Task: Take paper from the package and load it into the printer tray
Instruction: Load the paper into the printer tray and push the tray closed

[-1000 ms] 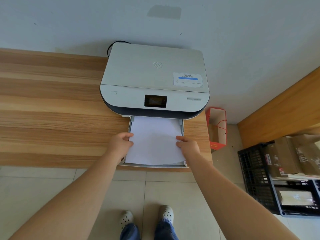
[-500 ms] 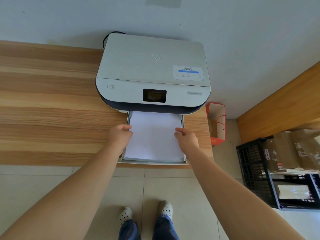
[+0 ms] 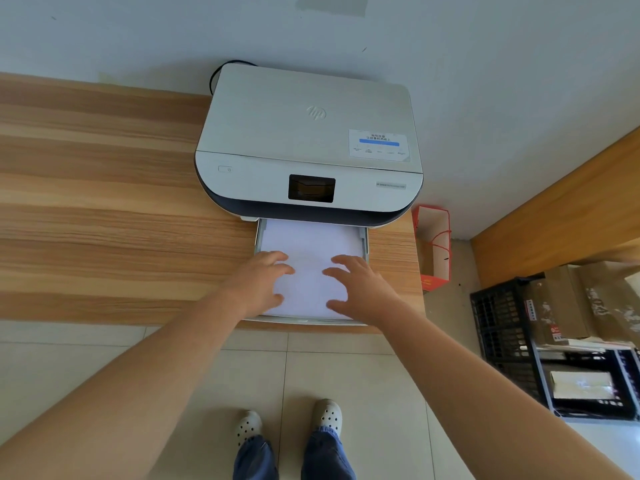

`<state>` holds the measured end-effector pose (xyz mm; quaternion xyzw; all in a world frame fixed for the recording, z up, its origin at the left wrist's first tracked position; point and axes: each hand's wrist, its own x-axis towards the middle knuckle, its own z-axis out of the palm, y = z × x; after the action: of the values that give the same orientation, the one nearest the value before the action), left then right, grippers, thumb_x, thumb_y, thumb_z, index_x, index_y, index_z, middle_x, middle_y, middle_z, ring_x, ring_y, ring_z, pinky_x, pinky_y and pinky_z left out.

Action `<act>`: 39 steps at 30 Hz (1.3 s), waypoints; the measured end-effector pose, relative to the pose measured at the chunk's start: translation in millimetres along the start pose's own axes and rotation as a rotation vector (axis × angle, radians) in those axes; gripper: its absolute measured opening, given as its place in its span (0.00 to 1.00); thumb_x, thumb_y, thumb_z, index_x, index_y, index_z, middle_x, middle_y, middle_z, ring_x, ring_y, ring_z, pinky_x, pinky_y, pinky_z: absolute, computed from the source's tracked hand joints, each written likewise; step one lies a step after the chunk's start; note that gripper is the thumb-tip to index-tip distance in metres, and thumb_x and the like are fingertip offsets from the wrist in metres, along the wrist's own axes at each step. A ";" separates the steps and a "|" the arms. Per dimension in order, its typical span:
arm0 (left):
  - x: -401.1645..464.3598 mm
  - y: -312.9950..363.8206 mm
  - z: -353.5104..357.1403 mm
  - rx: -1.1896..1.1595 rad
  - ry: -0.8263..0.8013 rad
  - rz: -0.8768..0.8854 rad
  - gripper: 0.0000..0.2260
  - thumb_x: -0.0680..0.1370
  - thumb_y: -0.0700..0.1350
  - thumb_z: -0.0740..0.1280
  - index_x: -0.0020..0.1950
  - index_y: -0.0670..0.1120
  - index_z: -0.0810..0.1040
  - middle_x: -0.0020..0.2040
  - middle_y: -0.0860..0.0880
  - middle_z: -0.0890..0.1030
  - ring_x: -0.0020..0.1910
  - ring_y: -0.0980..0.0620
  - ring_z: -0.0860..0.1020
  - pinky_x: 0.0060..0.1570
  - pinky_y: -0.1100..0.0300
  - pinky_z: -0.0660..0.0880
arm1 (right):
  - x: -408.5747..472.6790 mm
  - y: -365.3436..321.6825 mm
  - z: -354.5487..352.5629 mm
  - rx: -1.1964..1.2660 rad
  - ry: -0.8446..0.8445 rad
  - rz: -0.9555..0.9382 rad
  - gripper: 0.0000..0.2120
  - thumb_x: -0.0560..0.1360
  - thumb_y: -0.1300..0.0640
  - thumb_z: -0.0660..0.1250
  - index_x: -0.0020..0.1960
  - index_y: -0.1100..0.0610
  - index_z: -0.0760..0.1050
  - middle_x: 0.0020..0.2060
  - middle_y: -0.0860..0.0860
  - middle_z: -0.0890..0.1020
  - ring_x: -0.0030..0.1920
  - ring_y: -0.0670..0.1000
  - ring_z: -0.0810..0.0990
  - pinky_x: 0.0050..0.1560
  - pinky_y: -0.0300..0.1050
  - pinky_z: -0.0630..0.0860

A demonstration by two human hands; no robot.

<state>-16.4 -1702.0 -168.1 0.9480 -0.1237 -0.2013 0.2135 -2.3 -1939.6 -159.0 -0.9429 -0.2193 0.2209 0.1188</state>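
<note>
A white printer (image 3: 308, 133) with a dark front band stands on the wooden desk against the wall. Its paper tray (image 3: 363, 242) is pulled out toward me at the desk's front edge. A stack of white paper (image 3: 310, 244) lies flat inside the tray. My left hand (image 3: 261, 284) rests over the paper's left half with fingers spread. My right hand (image 3: 360, 289) lies over the right half, also with spread fingers. Neither hand grips the sheets. No paper package is in view.
The wooden desk (image 3: 104, 202) stretches to the left of the printer. A red paper bag (image 3: 434, 247) stands on the floor right of the desk. A black crate (image 3: 502, 323) with cardboard boxes sits at the far right. My feet stand on the tiled floor below.
Both hands have let go of the paper's side edges and moved inward onto the top of the stack, fingers now spread. The paper sits a little deeper in the tray.
</note>
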 end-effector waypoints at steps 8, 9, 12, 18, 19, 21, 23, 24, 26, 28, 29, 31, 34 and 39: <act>6.5 10.6 7.4 0.249 -0.263 -0.057 0.40 0.72 0.52 0.70 0.78 0.56 0.49 0.78 0.53 0.35 0.77 0.49 0.39 0.74 0.50 0.53 | 6.9 3.1 18.3 -0.133 -0.103 -0.072 0.40 0.72 0.43 0.70 0.77 0.46 0.55 0.79 0.49 0.48 0.78 0.53 0.43 0.75 0.55 0.51; 7.8 11.2 6.9 0.263 -0.274 -0.051 0.41 0.72 0.52 0.70 0.78 0.56 0.49 0.78 0.53 0.35 0.77 0.49 0.38 0.74 0.50 0.53 | 7.2 4.6 19.0 -0.135 -0.101 -0.068 0.40 0.72 0.43 0.71 0.77 0.46 0.54 0.79 0.49 0.48 0.78 0.52 0.43 0.75 0.55 0.51; 11.0 11.6 5.9 0.307 -0.283 -0.029 0.41 0.72 0.53 0.70 0.78 0.56 0.48 0.78 0.53 0.35 0.77 0.49 0.38 0.73 0.51 0.54 | 7.7 7.7 19.9 -0.155 -0.098 -0.078 0.41 0.71 0.42 0.70 0.78 0.47 0.53 0.79 0.49 0.47 0.78 0.53 0.43 0.75 0.53 0.51; 11.7 13.7 6.0 0.361 -0.269 0.021 0.40 0.72 0.54 0.69 0.78 0.56 0.49 0.79 0.52 0.38 0.77 0.48 0.41 0.73 0.50 0.54 | 4.5 7.3 20.0 -0.189 -0.071 -0.093 0.41 0.71 0.40 0.69 0.77 0.48 0.54 0.79 0.50 0.50 0.78 0.54 0.47 0.75 0.53 0.51; 11.2 13.7 6.3 0.366 -0.262 0.028 0.39 0.72 0.54 0.69 0.78 0.55 0.50 0.79 0.51 0.39 0.77 0.47 0.42 0.73 0.51 0.54 | 3.4 6.4 20.6 -0.188 -0.065 -0.089 0.40 0.71 0.40 0.69 0.77 0.48 0.55 0.79 0.50 0.51 0.78 0.54 0.48 0.75 0.53 0.52; 9.6 13.4 7.1 0.382 -0.236 0.048 0.38 0.72 0.55 0.68 0.78 0.55 0.52 0.79 0.51 0.41 0.78 0.47 0.44 0.73 0.51 0.56 | 1.7 3.7 21.6 -0.204 -0.055 -0.088 0.39 0.71 0.40 0.68 0.77 0.48 0.56 0.78 0.50 0.52 0.77 0.54 0.50 0.74 0.54 0.54; 6.9 13.1 8.1 0.398 -0.211 0.070 0.37 0.72 0.56 0.67 0.77 0.53 0.55 0.79 0.50 0.44 0.77 0.47 0.46 0.72 0.51 0.57 | 0.7 1.3 21.9 -0.233 -0.048 -0.093 0.38 0.72 0.40 0.67 0.76 0.49 0.57 0.78 0.51 0.54 0.77 0.55 0.52 0.74 0.55 0.55; 5.2 12.9 8.9 0.399 -0.201 0.079 0.36 0.73 0.56 0.67 0.77 0.52 0.56 0.79 0.50 0.46 0.77 0.47 0.47 0.72 0.51 0.57 | 0.1 0.3 22.1 -0.242 -0.044 -0.094 0.37 0.72 0.40 0.67 0.76 0.49 0.57 0.78 0.51 0.54 0.76 0.55 0.52 0.74 0.55 0.56; 2.1 13.2 9.7 0.393 -0.193 0.088 0.35 0.73 0.56 0.67 0.77 0.51 0.57 0.79 0.49 0.47 0.77 0.46 0.47 0.73 0.51 0.55 | -1.8 -0.7 23.0 -0.247 -0.036 -0.095 0.37 0.72 0.40 0.66 0.76 0.49 0.57 0.78 0.51 0.54 0.76 0.55 0.52 0.74 0.55 0.55; 0.3 13.3 9.3 0.395 -0.193 0.092 0.35 0.74 0.55 0.67 0.77 0.51 0.56 0.79 0.49 0.46 0.77 0.46 0.46 0.74 0.51 0.53 | -3.0 -0.3 23.8 -0.238 -0.032 -0.093 0.37 0.72 0.40 0.66 0.76 0.49 0.57 0.78 0.51 0.54 0.77 0.55 0.51 0.74 0.55 0.54; -0.1 13.4 8.7 0.399 -0.196 0.088 0.36 0.74 0.56 0.67 0.77 0.52 0.55 0.79 0.49 0.45 0.77 0.46 0.45 0.74 0.50 0.51 | -2.9 0.2 23.8 -0.235 -0.032 -0.090 0.38 0.72 0.40 0.67 0.76 0.49 0.57 0.78 0.51 0.53 0.77 0.55 0.50 0.74 0.55 0.53; 0.2 13.4 7.3 0.404 -0.208 0.075 0.36 0.74 0.56 0.66 0.78 0.53 0.53 0.79 0.50 0.43 0.77 0.46 0.43 0.74 0.49 0.50 | -1.3 1.2 23.2 -0.228 -0.040 -0.079 0.40 0.71 0.40 0.68 0.77 0.48 0.55 0.78 0.51 0.50 0.78 0.56 0.46 0.75 0.56 0.50; 0.5 13.1 7.2 0.404 -0.228 0.065 0.37 0.74 0.56 0.66 0.78 0.54 0.51 0.79 0.51 0.41 0.78 0.47 0.42 0.74 0.50 0.52 | 1.2 1.9 22.9 -0.209 -0.069 -0.051 0.42 0.72 0.40 0.68 0.78 0.48 0.51 0.79 0.51 0.46 0.78 0.55 0.42 0.75 0.55 0.48; -1.0 12.7 8.8 0.393 -0.227 0.064 0.35 0.75 0.56 0.65 0.78 0.54 0.52 0.79 0.51 0.41 0.78 0.47 0.43 0.74 0.52 0.51 | -2.0 0.3 25.9 -0.189 -0.083 -0.027 0.42 0.73 0.41 0.68 0.78 0.50 0.50 0.79 0.51 0.47 0.78 0.54 0.44 0.75 0.53 0.49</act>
<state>-23.0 -1715.9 -169.3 0.9382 -0.2138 -0.2717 0.0157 -15.9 -1937.5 -181.1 -0.9368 -0.2566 0.2366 0.0231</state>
